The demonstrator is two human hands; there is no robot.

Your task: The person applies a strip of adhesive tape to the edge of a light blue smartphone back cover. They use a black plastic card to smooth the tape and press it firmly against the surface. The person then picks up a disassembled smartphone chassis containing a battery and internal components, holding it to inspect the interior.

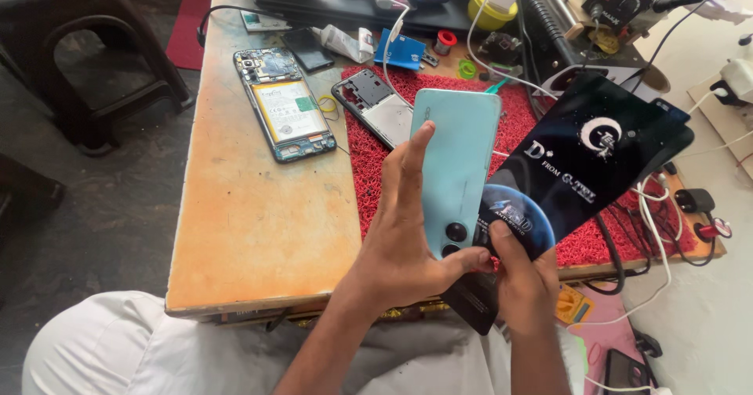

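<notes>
My left hand [404,238] holds a pale turquoise phone [456,160] upright with its back towards me, its two camera lenses near the bottom; my fingers rest along its left edge and my thumb sits under the lenses. My right hand [524,273] grips a flat black packet [588,163] with white and blue printing, tilted up to the right and touching the phone's right edge. Both are held above the red textured mat [369,167].
On the orange worktable [251,207] lie an opened phone with its battery showing [286,105] and a bare phone frame [375,105]. Tools, cables, a charger and small parts crowd the far edge. A dark plastic stool [86,42] stands on the floor at left.
</notes>
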